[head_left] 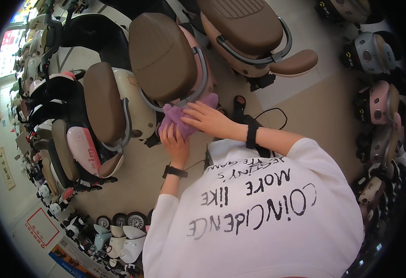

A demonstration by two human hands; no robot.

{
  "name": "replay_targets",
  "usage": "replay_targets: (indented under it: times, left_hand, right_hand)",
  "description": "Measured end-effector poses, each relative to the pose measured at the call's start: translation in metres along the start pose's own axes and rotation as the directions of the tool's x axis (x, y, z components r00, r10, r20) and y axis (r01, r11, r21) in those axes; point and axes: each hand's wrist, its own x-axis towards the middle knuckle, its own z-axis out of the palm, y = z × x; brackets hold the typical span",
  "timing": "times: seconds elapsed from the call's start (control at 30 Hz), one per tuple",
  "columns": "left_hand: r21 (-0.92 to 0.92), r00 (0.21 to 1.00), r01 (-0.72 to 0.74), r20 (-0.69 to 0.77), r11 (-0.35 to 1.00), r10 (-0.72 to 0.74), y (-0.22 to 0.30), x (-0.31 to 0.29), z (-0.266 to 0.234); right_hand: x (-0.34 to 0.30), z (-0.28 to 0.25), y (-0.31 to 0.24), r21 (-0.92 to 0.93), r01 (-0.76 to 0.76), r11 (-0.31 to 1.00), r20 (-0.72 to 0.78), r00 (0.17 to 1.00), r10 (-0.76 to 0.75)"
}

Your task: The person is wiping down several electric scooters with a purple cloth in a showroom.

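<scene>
Scooters (103, 104) crowd the tiled floor (300, 116). Against the middle scooter's (163, 55) rear, by its grey bar (205, 76), left hand (175, 149) and right hand (211, 120) press a bunched purple cloth (172, 114), fingers (171, 133) slightly apart. I'd say folding it flatter would spread the pressure evenly.

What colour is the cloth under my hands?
The cloth is light purple, shown in the head view.

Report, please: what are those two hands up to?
Left hand and right hand on purple cloth. Cloth bunched behind a brown scooter seat. Grey rail close by, possibly in the way.
</scene>
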Motion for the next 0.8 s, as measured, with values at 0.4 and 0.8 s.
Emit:
replay_targets:
  times: [0.4, 0.8]
  left_hand:
    - [-0.009, 0.967, -0.155, -0.208, 0.988, 0.15, 0.006, 0.012, 0.015]
    - [-0.258, 0.962, 0.037, -0.252, 0.966, -0.104, 0.024, 0.039, 0.011]
  right_hand:
    - [0.008, -0.026, -0.006, 0.051, -0.128, 0.991, 0.016, 0.992, 0.127]
    - [0.009, -0.024, -0.001, 0.026, -0.106, 0.994, -0.066, 0.992, 0.107]
